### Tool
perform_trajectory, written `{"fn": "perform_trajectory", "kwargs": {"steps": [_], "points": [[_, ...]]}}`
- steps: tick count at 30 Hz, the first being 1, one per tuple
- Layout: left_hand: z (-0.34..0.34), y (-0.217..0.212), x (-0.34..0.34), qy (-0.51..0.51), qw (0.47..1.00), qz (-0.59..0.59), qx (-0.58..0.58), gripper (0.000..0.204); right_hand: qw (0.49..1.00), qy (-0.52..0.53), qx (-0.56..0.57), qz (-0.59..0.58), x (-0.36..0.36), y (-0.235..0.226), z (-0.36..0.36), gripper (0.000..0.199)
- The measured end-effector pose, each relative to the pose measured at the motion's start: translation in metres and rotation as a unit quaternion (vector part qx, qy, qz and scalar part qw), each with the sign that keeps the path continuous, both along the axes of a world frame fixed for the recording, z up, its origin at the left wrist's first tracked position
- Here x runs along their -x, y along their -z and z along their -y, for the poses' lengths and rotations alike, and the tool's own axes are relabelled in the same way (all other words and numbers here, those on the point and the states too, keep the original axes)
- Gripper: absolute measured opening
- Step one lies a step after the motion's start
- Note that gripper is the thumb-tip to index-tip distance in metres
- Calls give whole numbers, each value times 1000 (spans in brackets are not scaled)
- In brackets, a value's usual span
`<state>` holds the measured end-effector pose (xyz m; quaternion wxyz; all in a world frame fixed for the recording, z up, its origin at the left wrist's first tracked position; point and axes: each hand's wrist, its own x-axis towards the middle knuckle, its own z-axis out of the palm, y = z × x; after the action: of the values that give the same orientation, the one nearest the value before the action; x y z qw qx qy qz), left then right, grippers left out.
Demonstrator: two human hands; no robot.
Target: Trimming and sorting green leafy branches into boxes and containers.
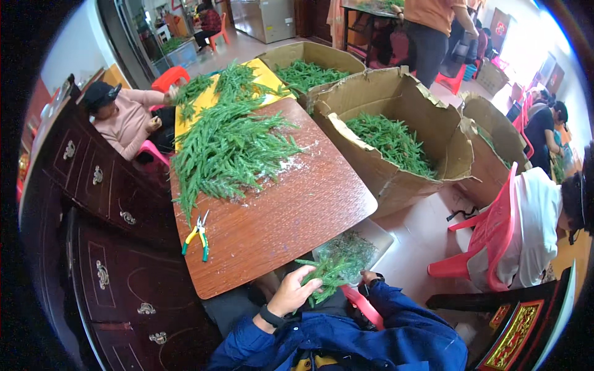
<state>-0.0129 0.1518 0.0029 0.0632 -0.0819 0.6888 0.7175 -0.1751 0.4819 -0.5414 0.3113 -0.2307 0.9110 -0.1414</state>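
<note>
Below the near table edge, my left hand (291,295), with a dark band at the wrist, is closed around a green artificial pine sprig (326,272). Farther right, my right hand (369,277) shows only in small part past the blue sleeve, low beside a pale plastic bin (385,240). Its fingers are too hidden to read. Dark, fine plant bits (349,244) lie in the bin. On the brown wooden table (284,216) rests a big heap of green pine sprigs (229,148). Pliers (199,235) with yellow-green handles lie near the table's left edge.
Cardboard boxes (427,99) filled with green sprigs stand beyond the table's right side. A dark drawer cabinet (117,241) borders the left. One person (120,117) sits at the table's far left; another sits on a pink chair (495,229) at right. Someone stands behind the boxes.
</note>
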Motion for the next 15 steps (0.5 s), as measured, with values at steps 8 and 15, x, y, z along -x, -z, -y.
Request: {"fn": "perform_trajectory", "kwargs": {"steps": [8,15], "points": [[2,-1,1,-11,999,34,-29,28,996,-86,21,-9,-2,45,6,33],[5,29,-5,-35,998,49,-20,28,945,238,15,224,-16,-87,40,43]]}}
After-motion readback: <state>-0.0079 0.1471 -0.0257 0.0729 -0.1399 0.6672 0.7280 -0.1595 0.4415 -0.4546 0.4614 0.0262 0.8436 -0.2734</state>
